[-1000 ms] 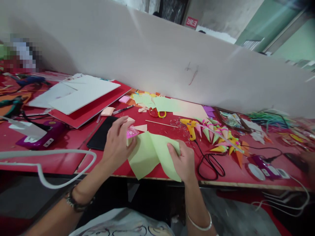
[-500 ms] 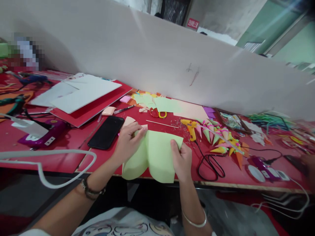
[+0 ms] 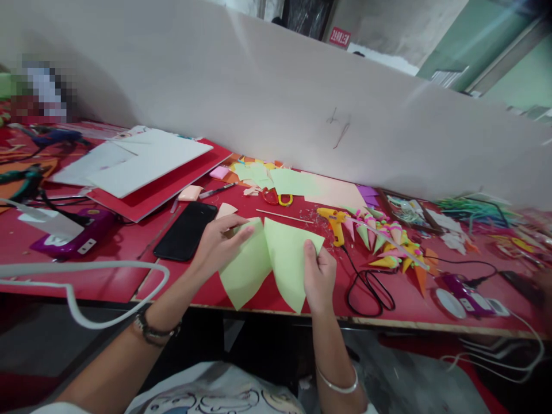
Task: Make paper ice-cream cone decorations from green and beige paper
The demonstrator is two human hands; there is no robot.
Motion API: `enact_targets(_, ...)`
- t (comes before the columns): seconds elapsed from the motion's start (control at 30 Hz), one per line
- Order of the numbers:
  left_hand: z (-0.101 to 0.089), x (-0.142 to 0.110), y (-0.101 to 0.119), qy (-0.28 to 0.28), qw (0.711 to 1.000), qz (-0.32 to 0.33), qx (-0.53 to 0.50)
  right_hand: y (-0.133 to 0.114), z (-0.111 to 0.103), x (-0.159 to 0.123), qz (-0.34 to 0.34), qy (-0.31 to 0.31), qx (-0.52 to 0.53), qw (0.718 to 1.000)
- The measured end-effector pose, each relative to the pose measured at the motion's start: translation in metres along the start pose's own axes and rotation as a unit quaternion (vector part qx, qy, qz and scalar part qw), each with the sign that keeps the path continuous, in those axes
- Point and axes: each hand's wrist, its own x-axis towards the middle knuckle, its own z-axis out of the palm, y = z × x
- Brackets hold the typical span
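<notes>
Light green paper [image 3: 290, 261] is stretched between my two hands just above the table's front edge. A split runs down its middle from the top, with a narrow gap between the halves; whether they still join lower down I cannot tell. My left hand [image 3: 224, 241] pinches the left half [image 3: 248, 267] near its upper corner. On the other side, my right hand [image 3: 319, 273] grips the right half at its outer edge, thumb on top. Beside my left hand lie a black phone [image 3: 185, 231] and a small peach paper piece [image 3: 226, 211].
Beyond the paper lie a thin stick [image 3: 284, 216], red-and-yellow scissors [image 3: 278, 197] and green sheets [image 3: 293, 182]. To the right are a yellow glue gun [image 3: 335, 225] with its black cord, and several small paper cones [image 3: 388, 241]. White boards [image 3: 159, 161] and a purple power strip [image 3: 77, 233] sit left.
The folded, joined green sheet has split along its middle from the top. Its lower edges now hang as two points, and my left hand has shifted slightly left.
</notes>
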Motion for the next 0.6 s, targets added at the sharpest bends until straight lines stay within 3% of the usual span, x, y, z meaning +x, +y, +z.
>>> enact_targets(0.1, -0.009, -0.003, -0.013, -0.031, 0.999, -0.044, 0.006, 0.002, -0.003, 0.003, 0.005, 0.019, -0.008, 1.0)
enact_targets(0.23, -0.021, -0.009, -0.026, -0.026, 0.999, -0.037, 0.022, 0.006, -0.006, 0.007, 0.007, 0.027, -0.023, 0.999)
enact_targets(0.37, -0.032, -0.012, -0.026, -0.012, 0.999, -0.034, 0.037, 0.012, -0.011, 0.01, 0.001, 0.025, -0.033, 0.999)
enact_targets(0.6, -0.045, -0.009, -0.026, 0.108, 0.985, -0.135, -0.009, 0.037, -0.028, 0.023, 0.042, 0.139, 0.021, 0.989)
